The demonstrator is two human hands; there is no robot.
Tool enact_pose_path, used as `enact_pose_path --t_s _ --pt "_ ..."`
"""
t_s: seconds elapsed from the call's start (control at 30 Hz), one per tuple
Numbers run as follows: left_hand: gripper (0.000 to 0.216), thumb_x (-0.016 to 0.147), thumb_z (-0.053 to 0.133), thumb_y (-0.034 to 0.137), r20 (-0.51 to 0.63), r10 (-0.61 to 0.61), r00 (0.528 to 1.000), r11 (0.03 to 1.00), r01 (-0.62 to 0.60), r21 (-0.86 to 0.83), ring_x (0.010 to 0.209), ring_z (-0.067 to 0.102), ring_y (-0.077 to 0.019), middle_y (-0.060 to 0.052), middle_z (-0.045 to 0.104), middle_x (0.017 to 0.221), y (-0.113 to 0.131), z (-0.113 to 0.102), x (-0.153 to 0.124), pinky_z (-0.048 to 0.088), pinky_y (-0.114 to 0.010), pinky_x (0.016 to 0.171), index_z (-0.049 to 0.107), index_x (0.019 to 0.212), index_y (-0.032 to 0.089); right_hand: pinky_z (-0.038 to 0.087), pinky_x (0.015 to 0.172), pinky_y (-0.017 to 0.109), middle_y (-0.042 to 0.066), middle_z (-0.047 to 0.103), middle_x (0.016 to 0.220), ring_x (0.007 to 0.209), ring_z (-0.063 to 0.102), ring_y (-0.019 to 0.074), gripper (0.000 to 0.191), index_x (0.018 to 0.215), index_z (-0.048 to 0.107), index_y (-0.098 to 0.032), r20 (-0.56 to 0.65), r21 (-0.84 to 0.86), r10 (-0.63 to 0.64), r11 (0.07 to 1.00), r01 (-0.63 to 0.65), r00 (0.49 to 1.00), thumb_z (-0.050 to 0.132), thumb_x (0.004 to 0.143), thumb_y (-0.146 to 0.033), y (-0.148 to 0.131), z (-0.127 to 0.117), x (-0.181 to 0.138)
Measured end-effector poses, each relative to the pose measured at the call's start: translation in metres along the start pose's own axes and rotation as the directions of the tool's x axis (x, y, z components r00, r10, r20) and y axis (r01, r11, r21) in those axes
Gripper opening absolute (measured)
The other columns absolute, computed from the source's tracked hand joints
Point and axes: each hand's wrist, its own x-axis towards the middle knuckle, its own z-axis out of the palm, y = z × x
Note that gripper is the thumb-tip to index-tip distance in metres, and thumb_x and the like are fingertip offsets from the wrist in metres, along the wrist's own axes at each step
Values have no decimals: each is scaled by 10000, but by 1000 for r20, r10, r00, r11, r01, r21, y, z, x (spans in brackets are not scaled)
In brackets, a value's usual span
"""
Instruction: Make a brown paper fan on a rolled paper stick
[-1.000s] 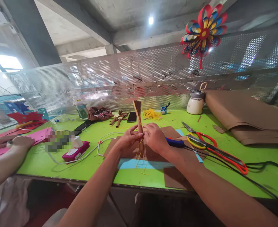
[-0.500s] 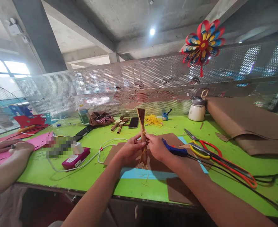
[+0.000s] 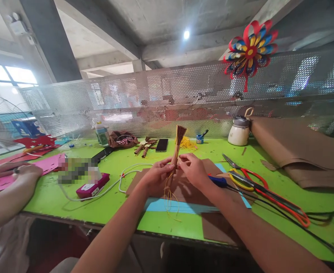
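Note:
My left hand (image 3: 159, 172) is closed around a slim brown paper bundle (image 3: 180, 135), its fringed top fanned out like a small broom. Yellow strands run down the bundle, and loose ends (image 3: 169, 195) dangle below my left hand. My right hand (image 3: 194, 168) is beside the bundle's right side, thumb and fingers pinched together; what lies between them is too small to make out. Under both hands lie brown paper sheets (image 3: 155, 189) on light blue paper (image 3: 161, 205). A blue-handled tool (image 3: 219, 181) with a black cord lies by my right wrist, partly hidden.
Large scissors (image 3: 280, 197) lie at right, near a brown paper stack (image 3: 297, 151) and a cream flask (image 3: 238, 132). A purple power strip (image 3: 93, 186) with a white cable is at left. Another person's hand (image 3: 27, 174) rests on pink paper (image 3: 49, 167). Behind are a phone (image 3: 161, 145) and yellow shreds (image 3: 188, 143).
The bundle has tilted, its fringed top leaning right. My right hand's fingers have come off its side slightly and lifted. The view has shifted a little.

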Motion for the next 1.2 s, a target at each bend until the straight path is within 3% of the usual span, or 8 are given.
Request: enact_pose_path --t_s 0.23,0.4,0.6,0.67,0.73,0.83,0.97,1.2 --pt "389 799 632 136 -8 -36 999 999 36 -28 774 642 -121 -149 698 1022 6 1 -9 490 -187 670 587 1185 110 518 668 316 53 660 734 666 619 176 186 771 618 -160 -175 146 41 989 -15 984 620 719 -338 3 -15 15" --pt "428 810 604 138 -41 -16 999 999 14 -52 814 645 -133 -124 694 1036 6 -6 -9 501 -234 728 560 1236 134 404 413 219 -58 481 494 408 461 99 309 695 502 -198 -292 279 150 958 -66 945 556 778 -491 15 -32 32" --pt "420 825 579 164 -3 14 1000 997 -14 -82 955 654 -208 -137 687 1063 5 -8 -9 484 -347 877 544 1241 125 253 304 212 -113 254 366 277 245 70 474 560 322 -246 -244 316 190 943 -107 951 355 854 -617 13 -31 32" --pt "389 833 567 162 -14 11 1000 996 -12 -90 1011 643 -228 -143 684 1085 5 -6 -8 460 -378 934 558 1219 120 268 317 215 -96 301 358 285 284 74 466 536 373 -233 -186 278 156 955 -101 970 396 863 -564 10 -25 26" --pt "363 836 561 162 -31 9 999 993 -13 -116 1051 629 -240 -148 680 1103 6 -5 -8 435 -396 979 576 1195 114 360 384 219 -57 441 409 354 416 93 366 572 501 -201 -116 223 96 972 -68 989 508 837 -454 5 -18 19" --pt "353 836 558 158 -43 18 999 989 -24 -144 1079 617 -252 -157 675 1115 6 -6 -7 433 -398 993 587 1183 99 497 628 274 39 661 703 644 611 155 136 799 656 -159 -41 139 -5 990 10 999 608 763 -281 0 -10 9" --pt "363 819 566 114 -57 16 998 989 -24 -148 1026 641 -236 -145 677 1107 3 -9 -4 474 -381 953 593 1181 95 499 797 334 102 682 954 871 625 201 223 955 688 -150 38 66 -110 992 107 993 623 753 -221 0 -3 3" --pt "295 793 607 118 -7 23 1000 990 -24 -138 893 676 -192 -123 698 1023 0 -8 -2 530 -303 828 631 1086 93 491 799 336 84 695 859 823 626 200 115 820 715 -188 47 -4 -175 984 175 983 605 790 -200 3 0 -3"
